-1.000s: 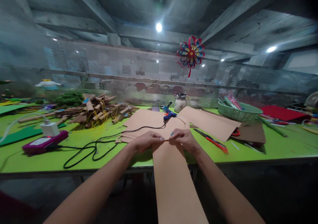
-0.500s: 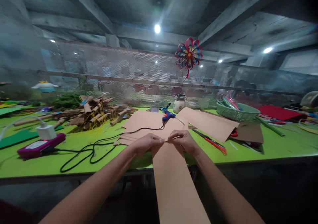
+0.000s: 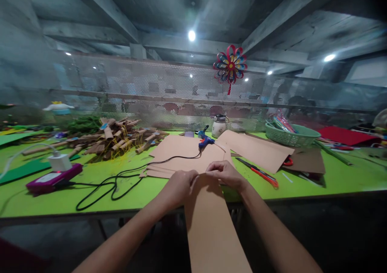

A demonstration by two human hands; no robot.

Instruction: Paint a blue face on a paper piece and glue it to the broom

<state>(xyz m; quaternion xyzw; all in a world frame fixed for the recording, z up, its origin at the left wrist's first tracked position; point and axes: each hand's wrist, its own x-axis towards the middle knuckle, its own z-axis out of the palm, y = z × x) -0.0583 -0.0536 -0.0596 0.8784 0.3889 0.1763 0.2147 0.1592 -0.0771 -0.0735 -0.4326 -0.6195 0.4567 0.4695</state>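
A long strip of tan kraft paper [image 3: 211,224] hangs from the table's front edge toward me, its far end pinched in both hands. My left hand [image 3: 183,184] is closed on the left corner, knuckles up, with the fingertips hidden. At the right corner my right hand [image 3: 225,174] grips the edge between thumb and fingers. Just beyond lie more tan paper sheets [image 3: 172,152], stacked flat. On them rests a blue glue gun [image 3: 207,141] with a black cord. To the right is a utility knife [image 3: 263,176] with an orange handle.
A purple power strip [image 3: 54,178] with a white plug [image 3: 60,162] sits left, its black cable looped on the green table [image 3: 121,212]. Behind are rolled brown paper pieces [image 3: 117,138], a white jar [image 3: 219,127] and a green basket [image 3: 292,138]. A paper flower [image 3: 230,65] hangs above.
My left hand has turned over, knuckles now up, and shifted slightly along the paper's end. My right hand stays nearly in place, still pinching. The view has moved slightly.
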